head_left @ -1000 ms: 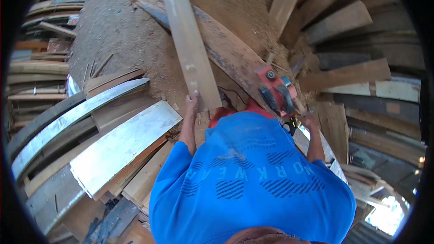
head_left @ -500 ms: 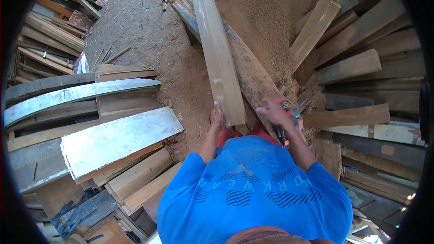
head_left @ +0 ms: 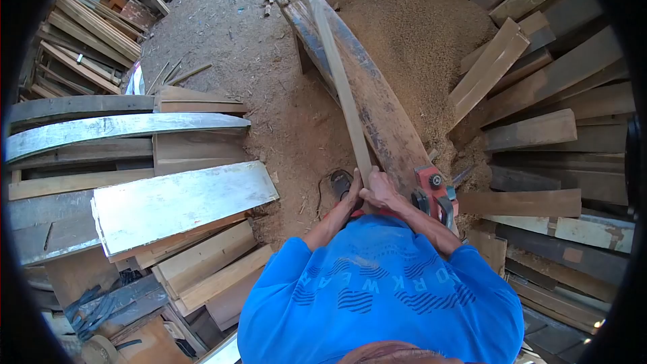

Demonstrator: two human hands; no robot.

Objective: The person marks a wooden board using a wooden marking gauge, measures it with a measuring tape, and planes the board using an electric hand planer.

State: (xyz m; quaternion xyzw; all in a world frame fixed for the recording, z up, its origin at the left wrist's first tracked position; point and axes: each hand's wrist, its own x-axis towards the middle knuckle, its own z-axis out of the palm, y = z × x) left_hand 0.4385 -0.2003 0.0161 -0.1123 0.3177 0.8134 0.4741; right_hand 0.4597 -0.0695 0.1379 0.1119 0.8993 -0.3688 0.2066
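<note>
Long board (head_left: 342, 87) stood on edge, narrow side up. Its long axis ran from the body forward and a little left, crossing the rough wooden desk (head_left: 385, 116) at a shallow angle; the desk itself slanted more, far left to near right. Near end sat between the hands, just in front of the blue shirt (head_left: 377, 269); far end lay over the desk's far part. Could not tell whether it bore on the desktop.

Left grip (head_left: 352, 193) closed on the board's left side, right grip (head_left: 381, 190) clamped on its right, the two close together at the near end; some fingers hidden. Neither was clearly nearer.

Red power tool (head_left: 433, 192) rested at the desk's near end, right of the board, nearer the right grip but apart from it. Dark shoe (head_left: 342, 184) on the ground, just beside the left grip.
</note>
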